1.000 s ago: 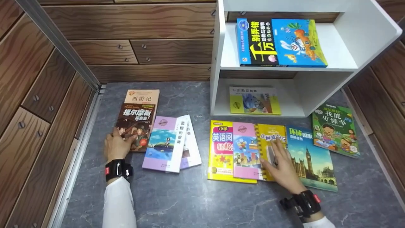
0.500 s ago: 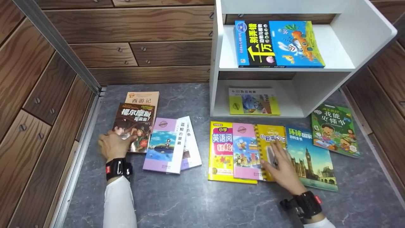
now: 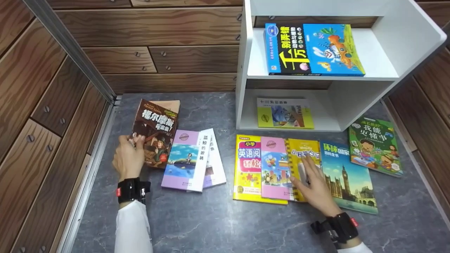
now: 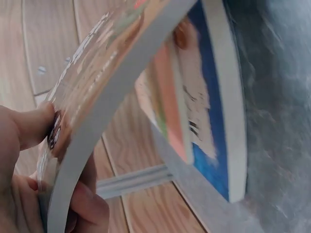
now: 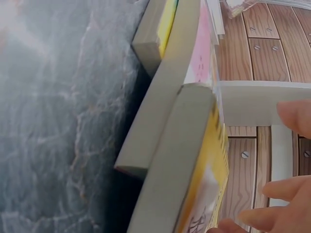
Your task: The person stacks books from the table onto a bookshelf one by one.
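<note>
My left hand [image 3: 129, 156] pinches the left edge of a brown paperback book [image 3: 158, 123], thumb on the cover and fingers beneath. In the left wrist view the brown book [image 4: 107, 92] bends and is raised off other books, among them a blue-edged book [image 4: 221, 145]. A cream book [image 3: 172, 104] shows behind it in the head view. My right hand [image 3: 313, 184] hovers with spread fingers over a yellow book [image 3: 304, 146]; in the right wrist view its fingers [image 5: 286, 187] stand apart from the yellow book's cover [image 5: 204, 179].
A white shelf unit [image 3: 242, 88] holds a blue book [image 3: 327, 49] above and a yellow-and-white book [image 3: 284, 112] below. On the grey floor lie a lilac book [image 3: 182, 161], a pink book [image 3: 274, 168], a yellow English book [image 3: 246, 175], a Big Ben book [image 3: 348, 175] and a green book [image 3: 374, 146].
My left hand has taken hold of the brown book's left edge, lifting and tilting it and sliding it slightly up over the cream book. My right hand has stayed in place.
</note>
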A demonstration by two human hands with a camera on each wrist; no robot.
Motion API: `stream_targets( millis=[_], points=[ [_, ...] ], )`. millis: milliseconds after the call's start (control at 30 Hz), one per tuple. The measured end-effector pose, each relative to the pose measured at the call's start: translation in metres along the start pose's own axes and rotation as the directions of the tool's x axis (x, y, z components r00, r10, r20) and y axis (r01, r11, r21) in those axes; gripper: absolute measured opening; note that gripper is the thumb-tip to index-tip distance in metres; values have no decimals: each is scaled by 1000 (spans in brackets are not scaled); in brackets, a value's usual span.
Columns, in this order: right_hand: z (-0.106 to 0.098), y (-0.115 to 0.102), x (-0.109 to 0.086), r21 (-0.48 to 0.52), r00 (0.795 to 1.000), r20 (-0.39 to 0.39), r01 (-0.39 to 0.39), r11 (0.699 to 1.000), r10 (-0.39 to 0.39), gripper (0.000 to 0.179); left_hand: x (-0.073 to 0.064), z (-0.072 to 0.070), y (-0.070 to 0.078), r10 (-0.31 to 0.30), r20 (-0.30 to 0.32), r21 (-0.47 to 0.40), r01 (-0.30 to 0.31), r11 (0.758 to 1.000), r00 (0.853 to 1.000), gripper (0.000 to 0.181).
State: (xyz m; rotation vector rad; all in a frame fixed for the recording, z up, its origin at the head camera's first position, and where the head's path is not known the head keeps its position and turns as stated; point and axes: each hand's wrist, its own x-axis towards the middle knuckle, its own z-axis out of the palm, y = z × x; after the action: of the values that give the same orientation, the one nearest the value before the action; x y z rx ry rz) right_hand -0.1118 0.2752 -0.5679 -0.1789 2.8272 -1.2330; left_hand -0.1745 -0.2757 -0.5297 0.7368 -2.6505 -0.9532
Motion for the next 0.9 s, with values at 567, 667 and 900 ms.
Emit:
stream_targets(
  millis=[567,667,900],
  points=[
    [18,-23,2,79,999,13,46,996,-47,79,-61,35,55,-42,-74,-681,-19,732,996,19],
    [25,-27,2,105,997,11,75,992,-77,80,-77,51,66,-45,-16,-765,17,644,999,16],
    [40,-40,1,218,997,15,68,974,-72,83,-112,82,87,7,137,-835,112,539,990,15]
  ],
)
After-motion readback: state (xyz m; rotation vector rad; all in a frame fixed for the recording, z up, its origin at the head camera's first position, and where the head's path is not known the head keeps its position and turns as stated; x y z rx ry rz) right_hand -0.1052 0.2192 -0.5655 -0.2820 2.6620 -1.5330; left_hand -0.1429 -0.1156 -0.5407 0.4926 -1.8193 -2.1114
